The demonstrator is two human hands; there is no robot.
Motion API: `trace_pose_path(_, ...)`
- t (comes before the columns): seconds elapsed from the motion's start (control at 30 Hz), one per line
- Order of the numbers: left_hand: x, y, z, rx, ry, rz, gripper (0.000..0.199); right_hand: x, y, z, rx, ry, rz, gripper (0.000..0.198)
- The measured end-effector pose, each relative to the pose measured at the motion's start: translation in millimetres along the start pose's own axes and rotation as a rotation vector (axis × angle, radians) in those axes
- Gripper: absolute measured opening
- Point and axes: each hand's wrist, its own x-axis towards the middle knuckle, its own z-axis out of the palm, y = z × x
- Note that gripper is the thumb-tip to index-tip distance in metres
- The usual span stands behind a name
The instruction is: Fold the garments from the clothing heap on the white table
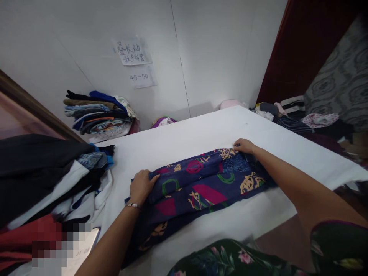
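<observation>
A long folded navy garment with magenta, green and tan patterns lies across the white table in front of me. Whether it is a shirt or a jacket, I cannot tell. A denim-like section shows at its right part. My left hand, with a bracelet on its wrist, is closed on the left end, thumb on top of the cloth. At the far right edge, my right hand pinches the fabric between thumb and fingers. The garment's near left part hangs low beside my left forearm, which partly covers it.
Folded clothes are stacked against the wall at back left. A loose heap of clothes covers the left side. More clothes lie beyond the table's right edge. Handwritten paper signs hang on the wall.
</observation>
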Motion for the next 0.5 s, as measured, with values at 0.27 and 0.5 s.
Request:
trace_pose_path(0.27,22,-17,-8,0.08,-0.133,0.113,0.055,-16,3,-12,0.045,-0.004,0.04,0.045)
trace_pose_path(0.5,29,-22,-20,0.06,-0.022,0.074,0.054,-19,-13,-8,-0.196,0.273,-0.013,0.032)
